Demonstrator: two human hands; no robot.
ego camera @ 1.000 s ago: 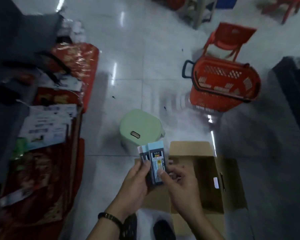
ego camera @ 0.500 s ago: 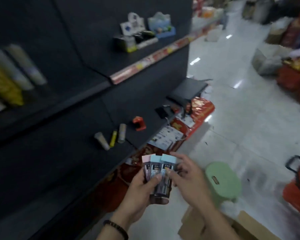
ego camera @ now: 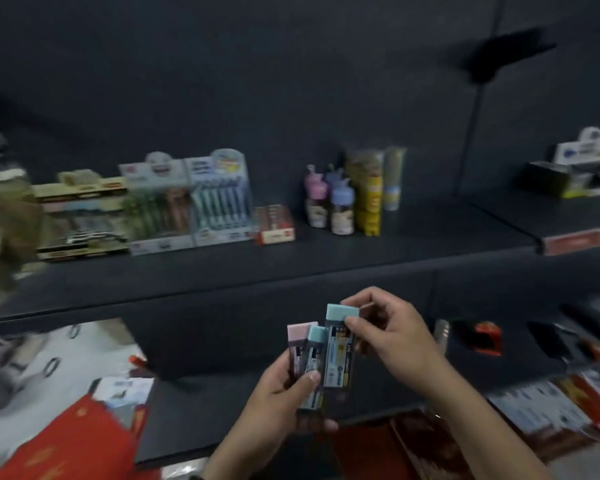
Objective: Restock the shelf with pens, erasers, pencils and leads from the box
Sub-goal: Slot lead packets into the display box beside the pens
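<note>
At the six o'clock edge of your view, before the dark shelf [ego camera: 291,261], your left hand [ego camera: 278,403] clamps its grip round the lower ends of two lead packs. One is a pink-capped pack [ego camera: 299,342] and the other a short blue-capped pack [ego camera: 315,358], and your thumb presses across their fronts. Your right hand [ego camera: 395,341], at two o'clock from the left, pinches the cap end of a tall blue-capped pack [ego camera: 338,351]. This pack touches the other two and stands higher than them; half a second ago the three caps sat almost level in a fan. Your head has swung since then: the aisle floor, green stool and cardboard box have left the view, and the shelf now faces you squarely. On its board, at ten o'clock from your hands, stand pen display boxes [ego camera: 219,202], with a small red box [ego camera: 276,225] touching them at their three o'clock. At twelve o'clock stand pastel-capped bottles [ego camera: 329,206] and a yellow tube [ego camera: 369,202]. Blur hides the print on every pack.
</note>
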